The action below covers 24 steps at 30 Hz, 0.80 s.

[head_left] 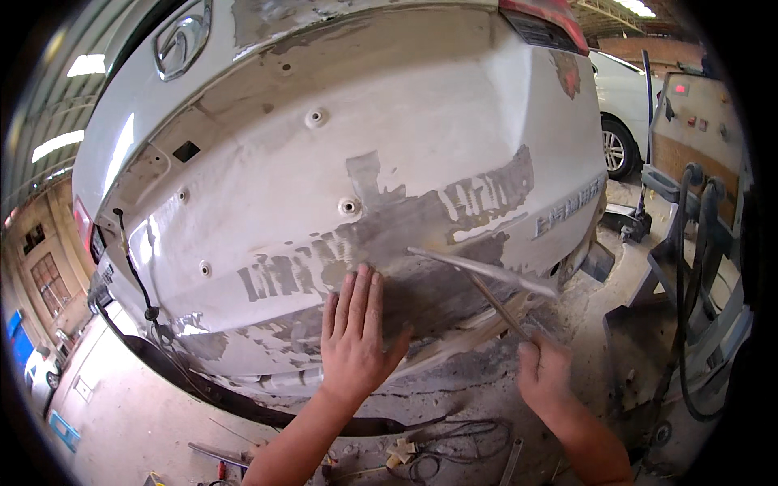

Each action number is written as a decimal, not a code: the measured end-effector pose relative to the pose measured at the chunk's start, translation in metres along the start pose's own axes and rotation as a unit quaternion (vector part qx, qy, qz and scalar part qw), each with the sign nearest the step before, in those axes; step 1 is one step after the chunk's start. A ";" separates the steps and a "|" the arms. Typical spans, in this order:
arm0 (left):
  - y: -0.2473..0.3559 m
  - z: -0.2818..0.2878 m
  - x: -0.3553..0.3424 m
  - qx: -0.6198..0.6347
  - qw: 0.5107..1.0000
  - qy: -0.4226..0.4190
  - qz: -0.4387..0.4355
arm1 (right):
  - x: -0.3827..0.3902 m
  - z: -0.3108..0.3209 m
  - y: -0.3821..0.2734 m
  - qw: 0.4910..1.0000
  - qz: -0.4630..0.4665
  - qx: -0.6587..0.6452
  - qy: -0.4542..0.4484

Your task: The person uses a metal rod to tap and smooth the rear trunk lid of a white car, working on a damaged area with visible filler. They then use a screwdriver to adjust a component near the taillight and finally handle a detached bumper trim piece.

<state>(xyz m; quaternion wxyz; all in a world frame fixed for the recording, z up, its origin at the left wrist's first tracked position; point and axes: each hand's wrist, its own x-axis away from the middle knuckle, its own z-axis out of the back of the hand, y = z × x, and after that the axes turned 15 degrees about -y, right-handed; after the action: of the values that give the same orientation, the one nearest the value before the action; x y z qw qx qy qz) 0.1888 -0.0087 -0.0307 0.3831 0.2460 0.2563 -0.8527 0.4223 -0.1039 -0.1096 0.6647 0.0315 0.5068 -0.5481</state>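
Note:
The rear panel of a white car fills the middle, with bare grey metal patches and striped scraped marks across its lower part. My left hand lies flat against the grey area, fingers stretched and thumb apart, holding nothing. To its right, my right hand is wrapped round the handle of a body hammer with a long, slim metal head. The hammer's head lies across the view in front of the scraped area, its left tip nearest the panel. Whether that tip touches the metal I cannot tell.
A black cable hangs at the panel's left edge. Coiled cables and scattered tools lie on the dusty floor below. At the right stands a machine cabinet with thick hoses; another white car is parked behind it.

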 end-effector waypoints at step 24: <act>-0.003 0.009 0.002 0.041 0.996 -0.077 -0.009 | 0.012 -0.027 0.051 0.997 -0.074 -0.016 0.011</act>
<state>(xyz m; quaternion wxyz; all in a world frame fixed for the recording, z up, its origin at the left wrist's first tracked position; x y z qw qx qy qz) 0.1836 -0.0135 -0.0244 0.3834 0.1928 0.1931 -0.8824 0.4422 -0.0765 -0.1573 0.6173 -0.0105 0.5236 -0.5871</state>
